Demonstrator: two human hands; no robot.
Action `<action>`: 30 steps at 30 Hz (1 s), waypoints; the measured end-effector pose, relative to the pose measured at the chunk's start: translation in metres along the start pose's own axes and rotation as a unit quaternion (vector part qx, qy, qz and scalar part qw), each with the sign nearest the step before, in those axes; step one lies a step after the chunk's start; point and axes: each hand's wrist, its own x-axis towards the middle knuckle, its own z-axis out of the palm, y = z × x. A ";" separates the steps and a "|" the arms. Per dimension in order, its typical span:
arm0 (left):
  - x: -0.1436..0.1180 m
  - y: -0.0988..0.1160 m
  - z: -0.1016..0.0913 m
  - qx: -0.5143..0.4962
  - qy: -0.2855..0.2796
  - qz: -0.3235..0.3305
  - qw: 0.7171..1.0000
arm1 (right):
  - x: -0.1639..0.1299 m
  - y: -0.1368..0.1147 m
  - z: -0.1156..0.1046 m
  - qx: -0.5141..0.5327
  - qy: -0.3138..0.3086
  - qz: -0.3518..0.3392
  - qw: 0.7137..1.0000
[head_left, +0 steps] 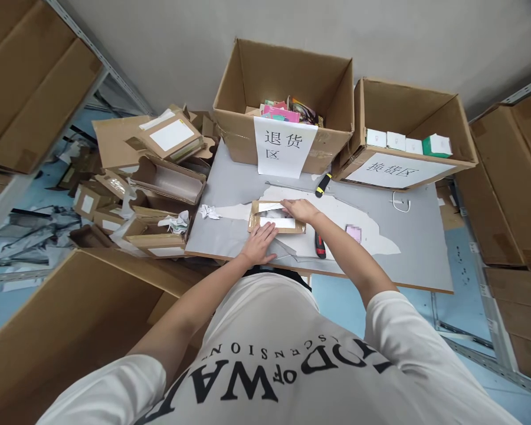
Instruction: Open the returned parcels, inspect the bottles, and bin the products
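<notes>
A small flat cardboard parcel [265, 219] with white labels lies on the grey table [407, 236]. My left hand [259, 243] rests flat on its near edge with fingers spread. My right hand [301, 210] presses on the parcel's far right corner, fingers on a white label. A red and black box cutter [320, 245] lies just right of the parcel, beside my right forearm. A yellow and black cutter [323, 185] lies farther back.
Two open cartons with paper signs stand at the table's back: one [283, 94] holds colourful items, the other [407, 127] small white boxes. A heap of opened cartons [154, 177] sits left. A crumpled paper [209, 212] and a pink item [353, 232] lie on the table. A large box [71, 319] is near left.
</notes>
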 end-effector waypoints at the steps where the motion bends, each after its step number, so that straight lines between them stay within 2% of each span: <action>1: -0.001 0.000 0.000 -0.001 -0.002 0.001 1.000 | 0.002 0.004 -0.008 0.010 -0.007 0.011 1.000; 4: -0.006 0.002 0.002 -0.004 -0.011 0.003 1.000 | 0.012 0.018 -0.026 0.047 -0.010 0.040 0.998; 7: -0.010 0.003 0.003 -0.004 -0.017 0.000 1.000 | 0.023 0.030 -0.031 0.083 0.013 0.105 0.991; 11: -0.008 0.002 0.002 -0.002 -0.018 0.002 1.000 | 0.033 0.030 -0.012 0.108 0.049 0.217 0.969; 16: -0.005 0.001 -0.001 -0.004 -0.011 0.000 1.000 | 0.039 0.020 0.016 0.136 0.084 0.263 0.951; 18: -0.004 0.001 -0.002 -0.008 -0.006 -0.004 1.000 | 0.037 0.019 0.018 0.131 0.129 0.241 0.953; 21: -0.001 0.001 -0.006 -0.020 0.005 -0.010 1.000 | 0.025 0.014 0.014 0.101 0.231 0.179 0.951; 23: 0.002 0.000 -0.009 -0.034 0.017 -0.019 0.999 | 0.010 0.007 0.011 0.085 0.280 0.112 0.949; 24: 0.005 -0.001 -0.011 -0.044 0.024 -0.024 0.998 | 0.001 0.003 0.012 0.082 0.284 0.068 0.953; 27: 0.014 -0.011 -0.021 -0.084 0.046 -0.034 0.995 | -0.025 -0.010 0.021 0.084 0.209 -0.053 0.973; 30: 0.022 -0.035 -0.039 -0.111 0.063 -0.031 0.991 | -0.039 -0.018 0.037 0.074 0.131 -0.063 0.987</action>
